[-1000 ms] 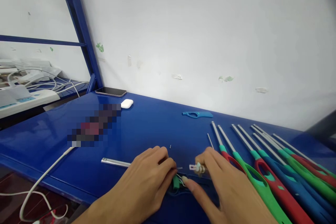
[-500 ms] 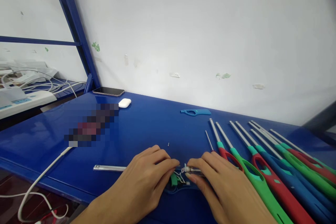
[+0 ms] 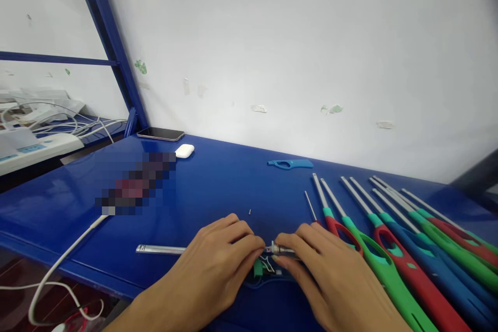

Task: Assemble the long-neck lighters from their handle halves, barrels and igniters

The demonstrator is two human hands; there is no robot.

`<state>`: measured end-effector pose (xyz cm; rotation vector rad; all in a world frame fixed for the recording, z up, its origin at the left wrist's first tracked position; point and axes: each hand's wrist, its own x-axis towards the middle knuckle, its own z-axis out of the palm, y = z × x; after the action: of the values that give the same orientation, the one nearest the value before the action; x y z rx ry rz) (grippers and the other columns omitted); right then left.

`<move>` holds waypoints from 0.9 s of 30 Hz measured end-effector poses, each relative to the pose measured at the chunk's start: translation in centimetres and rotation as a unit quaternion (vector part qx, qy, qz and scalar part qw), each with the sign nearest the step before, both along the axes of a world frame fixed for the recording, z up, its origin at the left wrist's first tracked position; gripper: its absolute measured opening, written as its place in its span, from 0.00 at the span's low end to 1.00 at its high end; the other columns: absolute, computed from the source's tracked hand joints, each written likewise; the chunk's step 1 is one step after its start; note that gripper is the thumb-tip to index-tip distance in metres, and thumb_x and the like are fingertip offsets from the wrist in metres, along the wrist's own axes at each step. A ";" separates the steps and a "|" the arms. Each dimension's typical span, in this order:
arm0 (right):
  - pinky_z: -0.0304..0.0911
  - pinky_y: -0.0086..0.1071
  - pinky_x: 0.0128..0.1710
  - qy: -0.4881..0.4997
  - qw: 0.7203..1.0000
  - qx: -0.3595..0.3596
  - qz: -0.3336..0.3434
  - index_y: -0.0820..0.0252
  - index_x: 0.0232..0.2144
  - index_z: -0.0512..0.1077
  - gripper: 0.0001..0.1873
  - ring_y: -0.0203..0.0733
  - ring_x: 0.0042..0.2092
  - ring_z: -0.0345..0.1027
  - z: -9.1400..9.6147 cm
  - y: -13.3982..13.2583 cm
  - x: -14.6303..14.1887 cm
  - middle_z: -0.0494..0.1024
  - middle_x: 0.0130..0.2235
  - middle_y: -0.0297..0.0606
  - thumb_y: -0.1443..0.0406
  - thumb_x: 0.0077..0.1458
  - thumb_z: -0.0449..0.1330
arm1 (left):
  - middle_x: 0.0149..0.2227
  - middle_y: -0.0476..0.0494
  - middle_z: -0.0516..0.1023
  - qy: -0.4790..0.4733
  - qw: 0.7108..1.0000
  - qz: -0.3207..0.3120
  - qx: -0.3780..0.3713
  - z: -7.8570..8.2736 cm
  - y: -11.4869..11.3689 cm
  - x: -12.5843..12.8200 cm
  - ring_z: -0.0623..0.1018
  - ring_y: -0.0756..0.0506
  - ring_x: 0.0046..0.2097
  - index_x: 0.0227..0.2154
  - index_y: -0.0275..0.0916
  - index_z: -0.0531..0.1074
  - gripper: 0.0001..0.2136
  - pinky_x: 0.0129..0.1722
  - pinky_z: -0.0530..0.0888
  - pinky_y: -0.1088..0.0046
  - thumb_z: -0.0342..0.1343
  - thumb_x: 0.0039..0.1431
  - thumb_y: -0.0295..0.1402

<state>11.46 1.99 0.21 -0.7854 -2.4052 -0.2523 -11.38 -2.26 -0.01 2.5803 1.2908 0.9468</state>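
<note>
An opened long-nose gas lighter lies across the blue table, its metal tube (image 3: 161, 249) sticking out to the left. Its blue handle half (image 3: 260, 284) shows between my hands, with a green trigger (image 3: 258, 270) and white wires (image 3: 267, 261) inside. My left hand (image 3: 221, 257) is closed over the lighter where the tube meets the handle; its fingertips pinch close to the valve end, and what lies under them is hidden. My right hand (image 3: 322, 264) pinches the clear fuel tank (image 3: 286, 252), whose valve end (image 3: 274, 246) points toward my left fingertips.
A loose blue handle half (image 3: 290, 164) lies near the wall. A small screw (image 3: 249, 212) sits beyond my hands. Right of them are a screwdriver (image 3: 310, 205) and several lighters (image 3: 412, 270). At left are a white case (image 3: 184, 151), a phone (image 3: 161, 134) and a cable (image 3: 70, 249).
The fuel tank's valve end and my left fingertips are slightly closer together, and the valve has turned a little. Both hands otherwise stay in place.
</note>
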 end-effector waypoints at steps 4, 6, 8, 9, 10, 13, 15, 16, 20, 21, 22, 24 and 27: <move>0.62 0.35 0.34 0.004 1.000 -0.006 0.013 0.52 0.46 0.75 0.15 0.41 0.33 0.73 -0.2 0.2 0.0 0.78 0.33 0.31 0.58 0.77 0.48 | 0.38 0.46 0.80 0.008 1.000 -0.003 0.027 -0.2 0.0 0.0 0.73 0.44 0.37 0.40 0.38 0.73 0.08 0.39 0.72 0.65 0.51 0.75 0.24; 0.63 0.36 0.36 0.005 1.000 -0.010 0.020 0.52 0.46 0.75 0.14 0.41 0.33 0.72 -0.3 0.3 -0.1 0.77 0.33 0.30 0.59 0.77 0.49 | 0.39 0.46 0.80 0.010 0.999 -0.005 0.033 -0.3 0.0 0.0 0.74 0.44 0.38 0.40 0.38 0.73 0.08 0.41 0.73 0.64 0.51 0.75 0.24; 0.63 0.36 0.37 0.003 1.000 -0.010 0.025 0.53 0.46 0.74 0.14 0.41 0.32 0.72 -0.4 0.3 -0.1 0.77 0.33 0.30 0.59 0.77 0.49 | 0.39 0.46 0.80 0.011 0.999 -0.006 0.033 -0.3 0.0 0.0 0.75 0.44 0.38 0.40 0.38 0.72 0.08 0.43 0.74 0.63 0.51 0.75 0.24; 0.63 0.36 0.37 0.001 1.000 -0.008 0.025 0.53 0.46 0.74 0.14 0.41 0.32 0.72 -0.5 0.3 0.0 0.77 0.33 0.30 0.59 0.77 0.49 | 0.39 0.46 0.80 0.012 0.999 -0.006 0.034 -0.3 0.0 0.0 0.76 0.45 0.38 0.40 0.38 0.72 0.08 0.44 0.74 0.63 0.51 0.75 0.24; 0.63 0.36 0.37 -0.003 1.000 -0.007 0.024 0.53 0.46 0.75 0.14 0.40 0.32 0.72 -0.5 0.3 0.0 0.77 0.33 0.30 0.59 0.77 0.49 | 0.38 0.46 0.80 0.013 0.999 -0.005 0.037 -0.3 0.0 0.0 0.76 0.45 0.38 0.39 0.38 0.72 0.08 0.44 0.74 0.63 0.50 0.76 0.24; 0.60 0.36 0.35 -0.007 1.000 0.002 0.019 0.53 0.45 0.75 0.16 0.40 0.31 0.71 -0.4 0.3 0.1 0.76 0.32 0.30 0.59 0.77 0.48 | 0.38 0.46 0.79 0.015 0.999 -0.005 0.043 -0.1 0.1 0.0 0.75 0.45 0.37 0.38 0.38 0.72 0.09 0.41 0.74 0.65 0.50 0.75 0.23; 0.59 0.37 0.35 -0.008 1.000 0.007 0.018 0.53 0.45 0.75 0.16 0.40 0.31 0.70 -0.4 0.4 0.1 0.76 0.32 0.30 0.59 0.78 0.48 | 0.38 0.45 0.79 0.017 0.999 -0.008 0.044 0.0 0.1 0.0 0.74 0.45 0.37 0.38 0.37 0.72 0.09 0.39 0.73 0.65 0.50 0.75 0.23; 0.58 0.37 0.35 -0.007 1.000 0.009 0.018 0.52 0.45 0.75 0.16 0.40 0.31 0.70 -0.4 0.4 0.1 0.76 0.32 0.30 0.59 0.78 0.48 | 0.37 0.45 0.79 0.018 0.999 -0.010 0.046 0.0 0.1 0.0 0.73 0.45 0.36 0.38 0.37 0.72 0.09 0.38 0.73 0.66 0.51 0.75 0.22; 0.57 0.37 0.38 -0.004 1.000 0.017 0.025 0.53 0.46 0.75 0.16 0.41 0.32 0.70 -0.4 0.4 -0.1 0.77 0.33 0.30 0.60 0.78 0.47 | 0.37 0.44 0.79 0.022 0.998 -0.009 0.059 -0.1 0.1 0.1 0.73 0.45 0.35 0.37 0.37 0.72 0.10 0.37 0.72 0.65 0.50 0.74 0.21; 0.57 0.37 0.38 -0.002 0.999 0.018 0.027 0.53 0.45 0.75 0.16 0.41 0.32 0.70 -0.4 0.3 -0.2 0.77 0.33 0.30 0.60 0.78 0.47 | 0.36 0.44 0.79 0.023 0.998 -0.008 0.062 -0.1 0.1 0.1 0.73 0.45 0.35 0.36 0.37 0.71 0.10 0.37 0.73 0.65 0.50 0.74 0.21; 0.57 0.37 0.38 0.000 0.999 0.017 0.028 0.53 0.45 0.75 0.16 0.41 0.32 0.70 -0.4 0.3 -0.2 0.77 0.33 0.30 0.60 0.78 0.47 | 0.37 0.44 0.79 0.024 0.998 -0.006 0.064 -0.2 0.1 0.2 0.73 0.45 0.35 0.36 0.37 0.71 0.10 0.37 0.73 0.65 0.50 0.74 0.22; 0.57 0.38 0.38 0.008 1.000 0.009 0.025 0.53 0.44 0.75 0.17 0.41 0.32 0.70 -0.4 0.2 -0.2 0.77 0.32 0.30 0.60 0.78 0.47 | 0.37 0.45 0.80 0.025 0.997 -0.003 0.068 -0.2 0.2 0.2 0.74 0.45 0.36 0.37 0.37 0.72 0.09 0.39 0.73 0.64 0.50 0.75 0.22; 0.58 0.38 0.41 0.021 1.000 -0.004 0.016 0.52 0.44 0.76 0.15 0.42 0.34 0.72 -0.3 0.0 -0.1 0.78 0.33 0.30 0.60 0.77 0.49 | 0.37 0.46 0.81 0.013 0.997 0.004 0.073 -0.4 0.3 0.1 0.74 0.45 0.35 0.42 0.38 0.73 0.07 0.39 0.73 0.65 0.52 0.75 0.24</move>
<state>11.38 2.03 -0.09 -0.7468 -2.3779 -0.2114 -11.26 -1.99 -0.38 2.7059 1.2846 1.0499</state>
